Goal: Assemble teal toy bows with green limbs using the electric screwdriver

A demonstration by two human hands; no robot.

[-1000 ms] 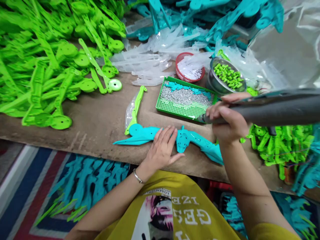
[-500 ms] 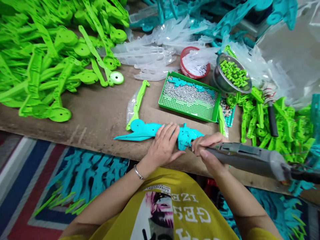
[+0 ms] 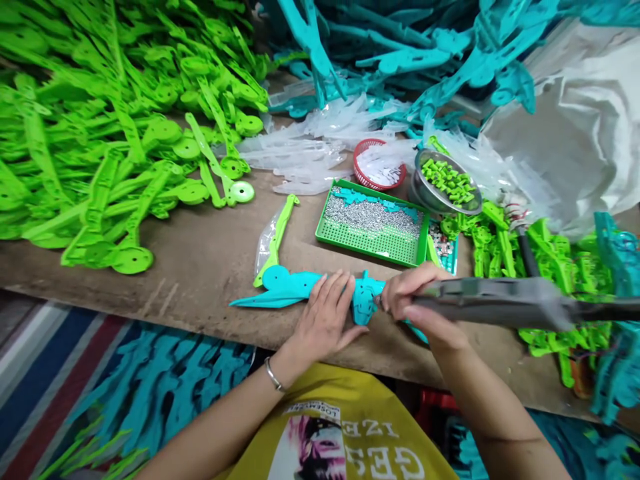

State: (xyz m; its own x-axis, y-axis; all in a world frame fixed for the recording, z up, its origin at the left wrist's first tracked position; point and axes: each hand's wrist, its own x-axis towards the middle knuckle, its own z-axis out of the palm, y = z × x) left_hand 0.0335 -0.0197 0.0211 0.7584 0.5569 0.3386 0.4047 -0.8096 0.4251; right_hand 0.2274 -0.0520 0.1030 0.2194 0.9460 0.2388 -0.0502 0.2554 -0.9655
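Note:
A turquoise plastic toy piece [image 3: 290,288] lies along the near edge of the brown work table [image 3: 200,253]. My left hand [image 3: 325,315] rests flat on its middle, fingers stretched out and pressing it down. My right hand [image 3: 417,303] is closed round the front of a grey electric screwdriver [image 3: 500,303], whose tip meets the toy piece just right of my left hand. The right end of the piece is hidden behind my right hand.
A green tray [image 3: 373,227] of small metal screws sits behind the toy. Beyond it stand a red basket [image 3: 379,165] and a metal bowl [image 3: 447,181] of green bits. A green part [image 3: 275,240] lies left of the tray. Heaps of green parts [image 3: 100,133] and turquoise parts [image 3: 400,47] surround them.
My right hand brought the screwdriver down from over the tray to the toy piece one second ago and has kept it there since. My left hand stayed flat on the piece.

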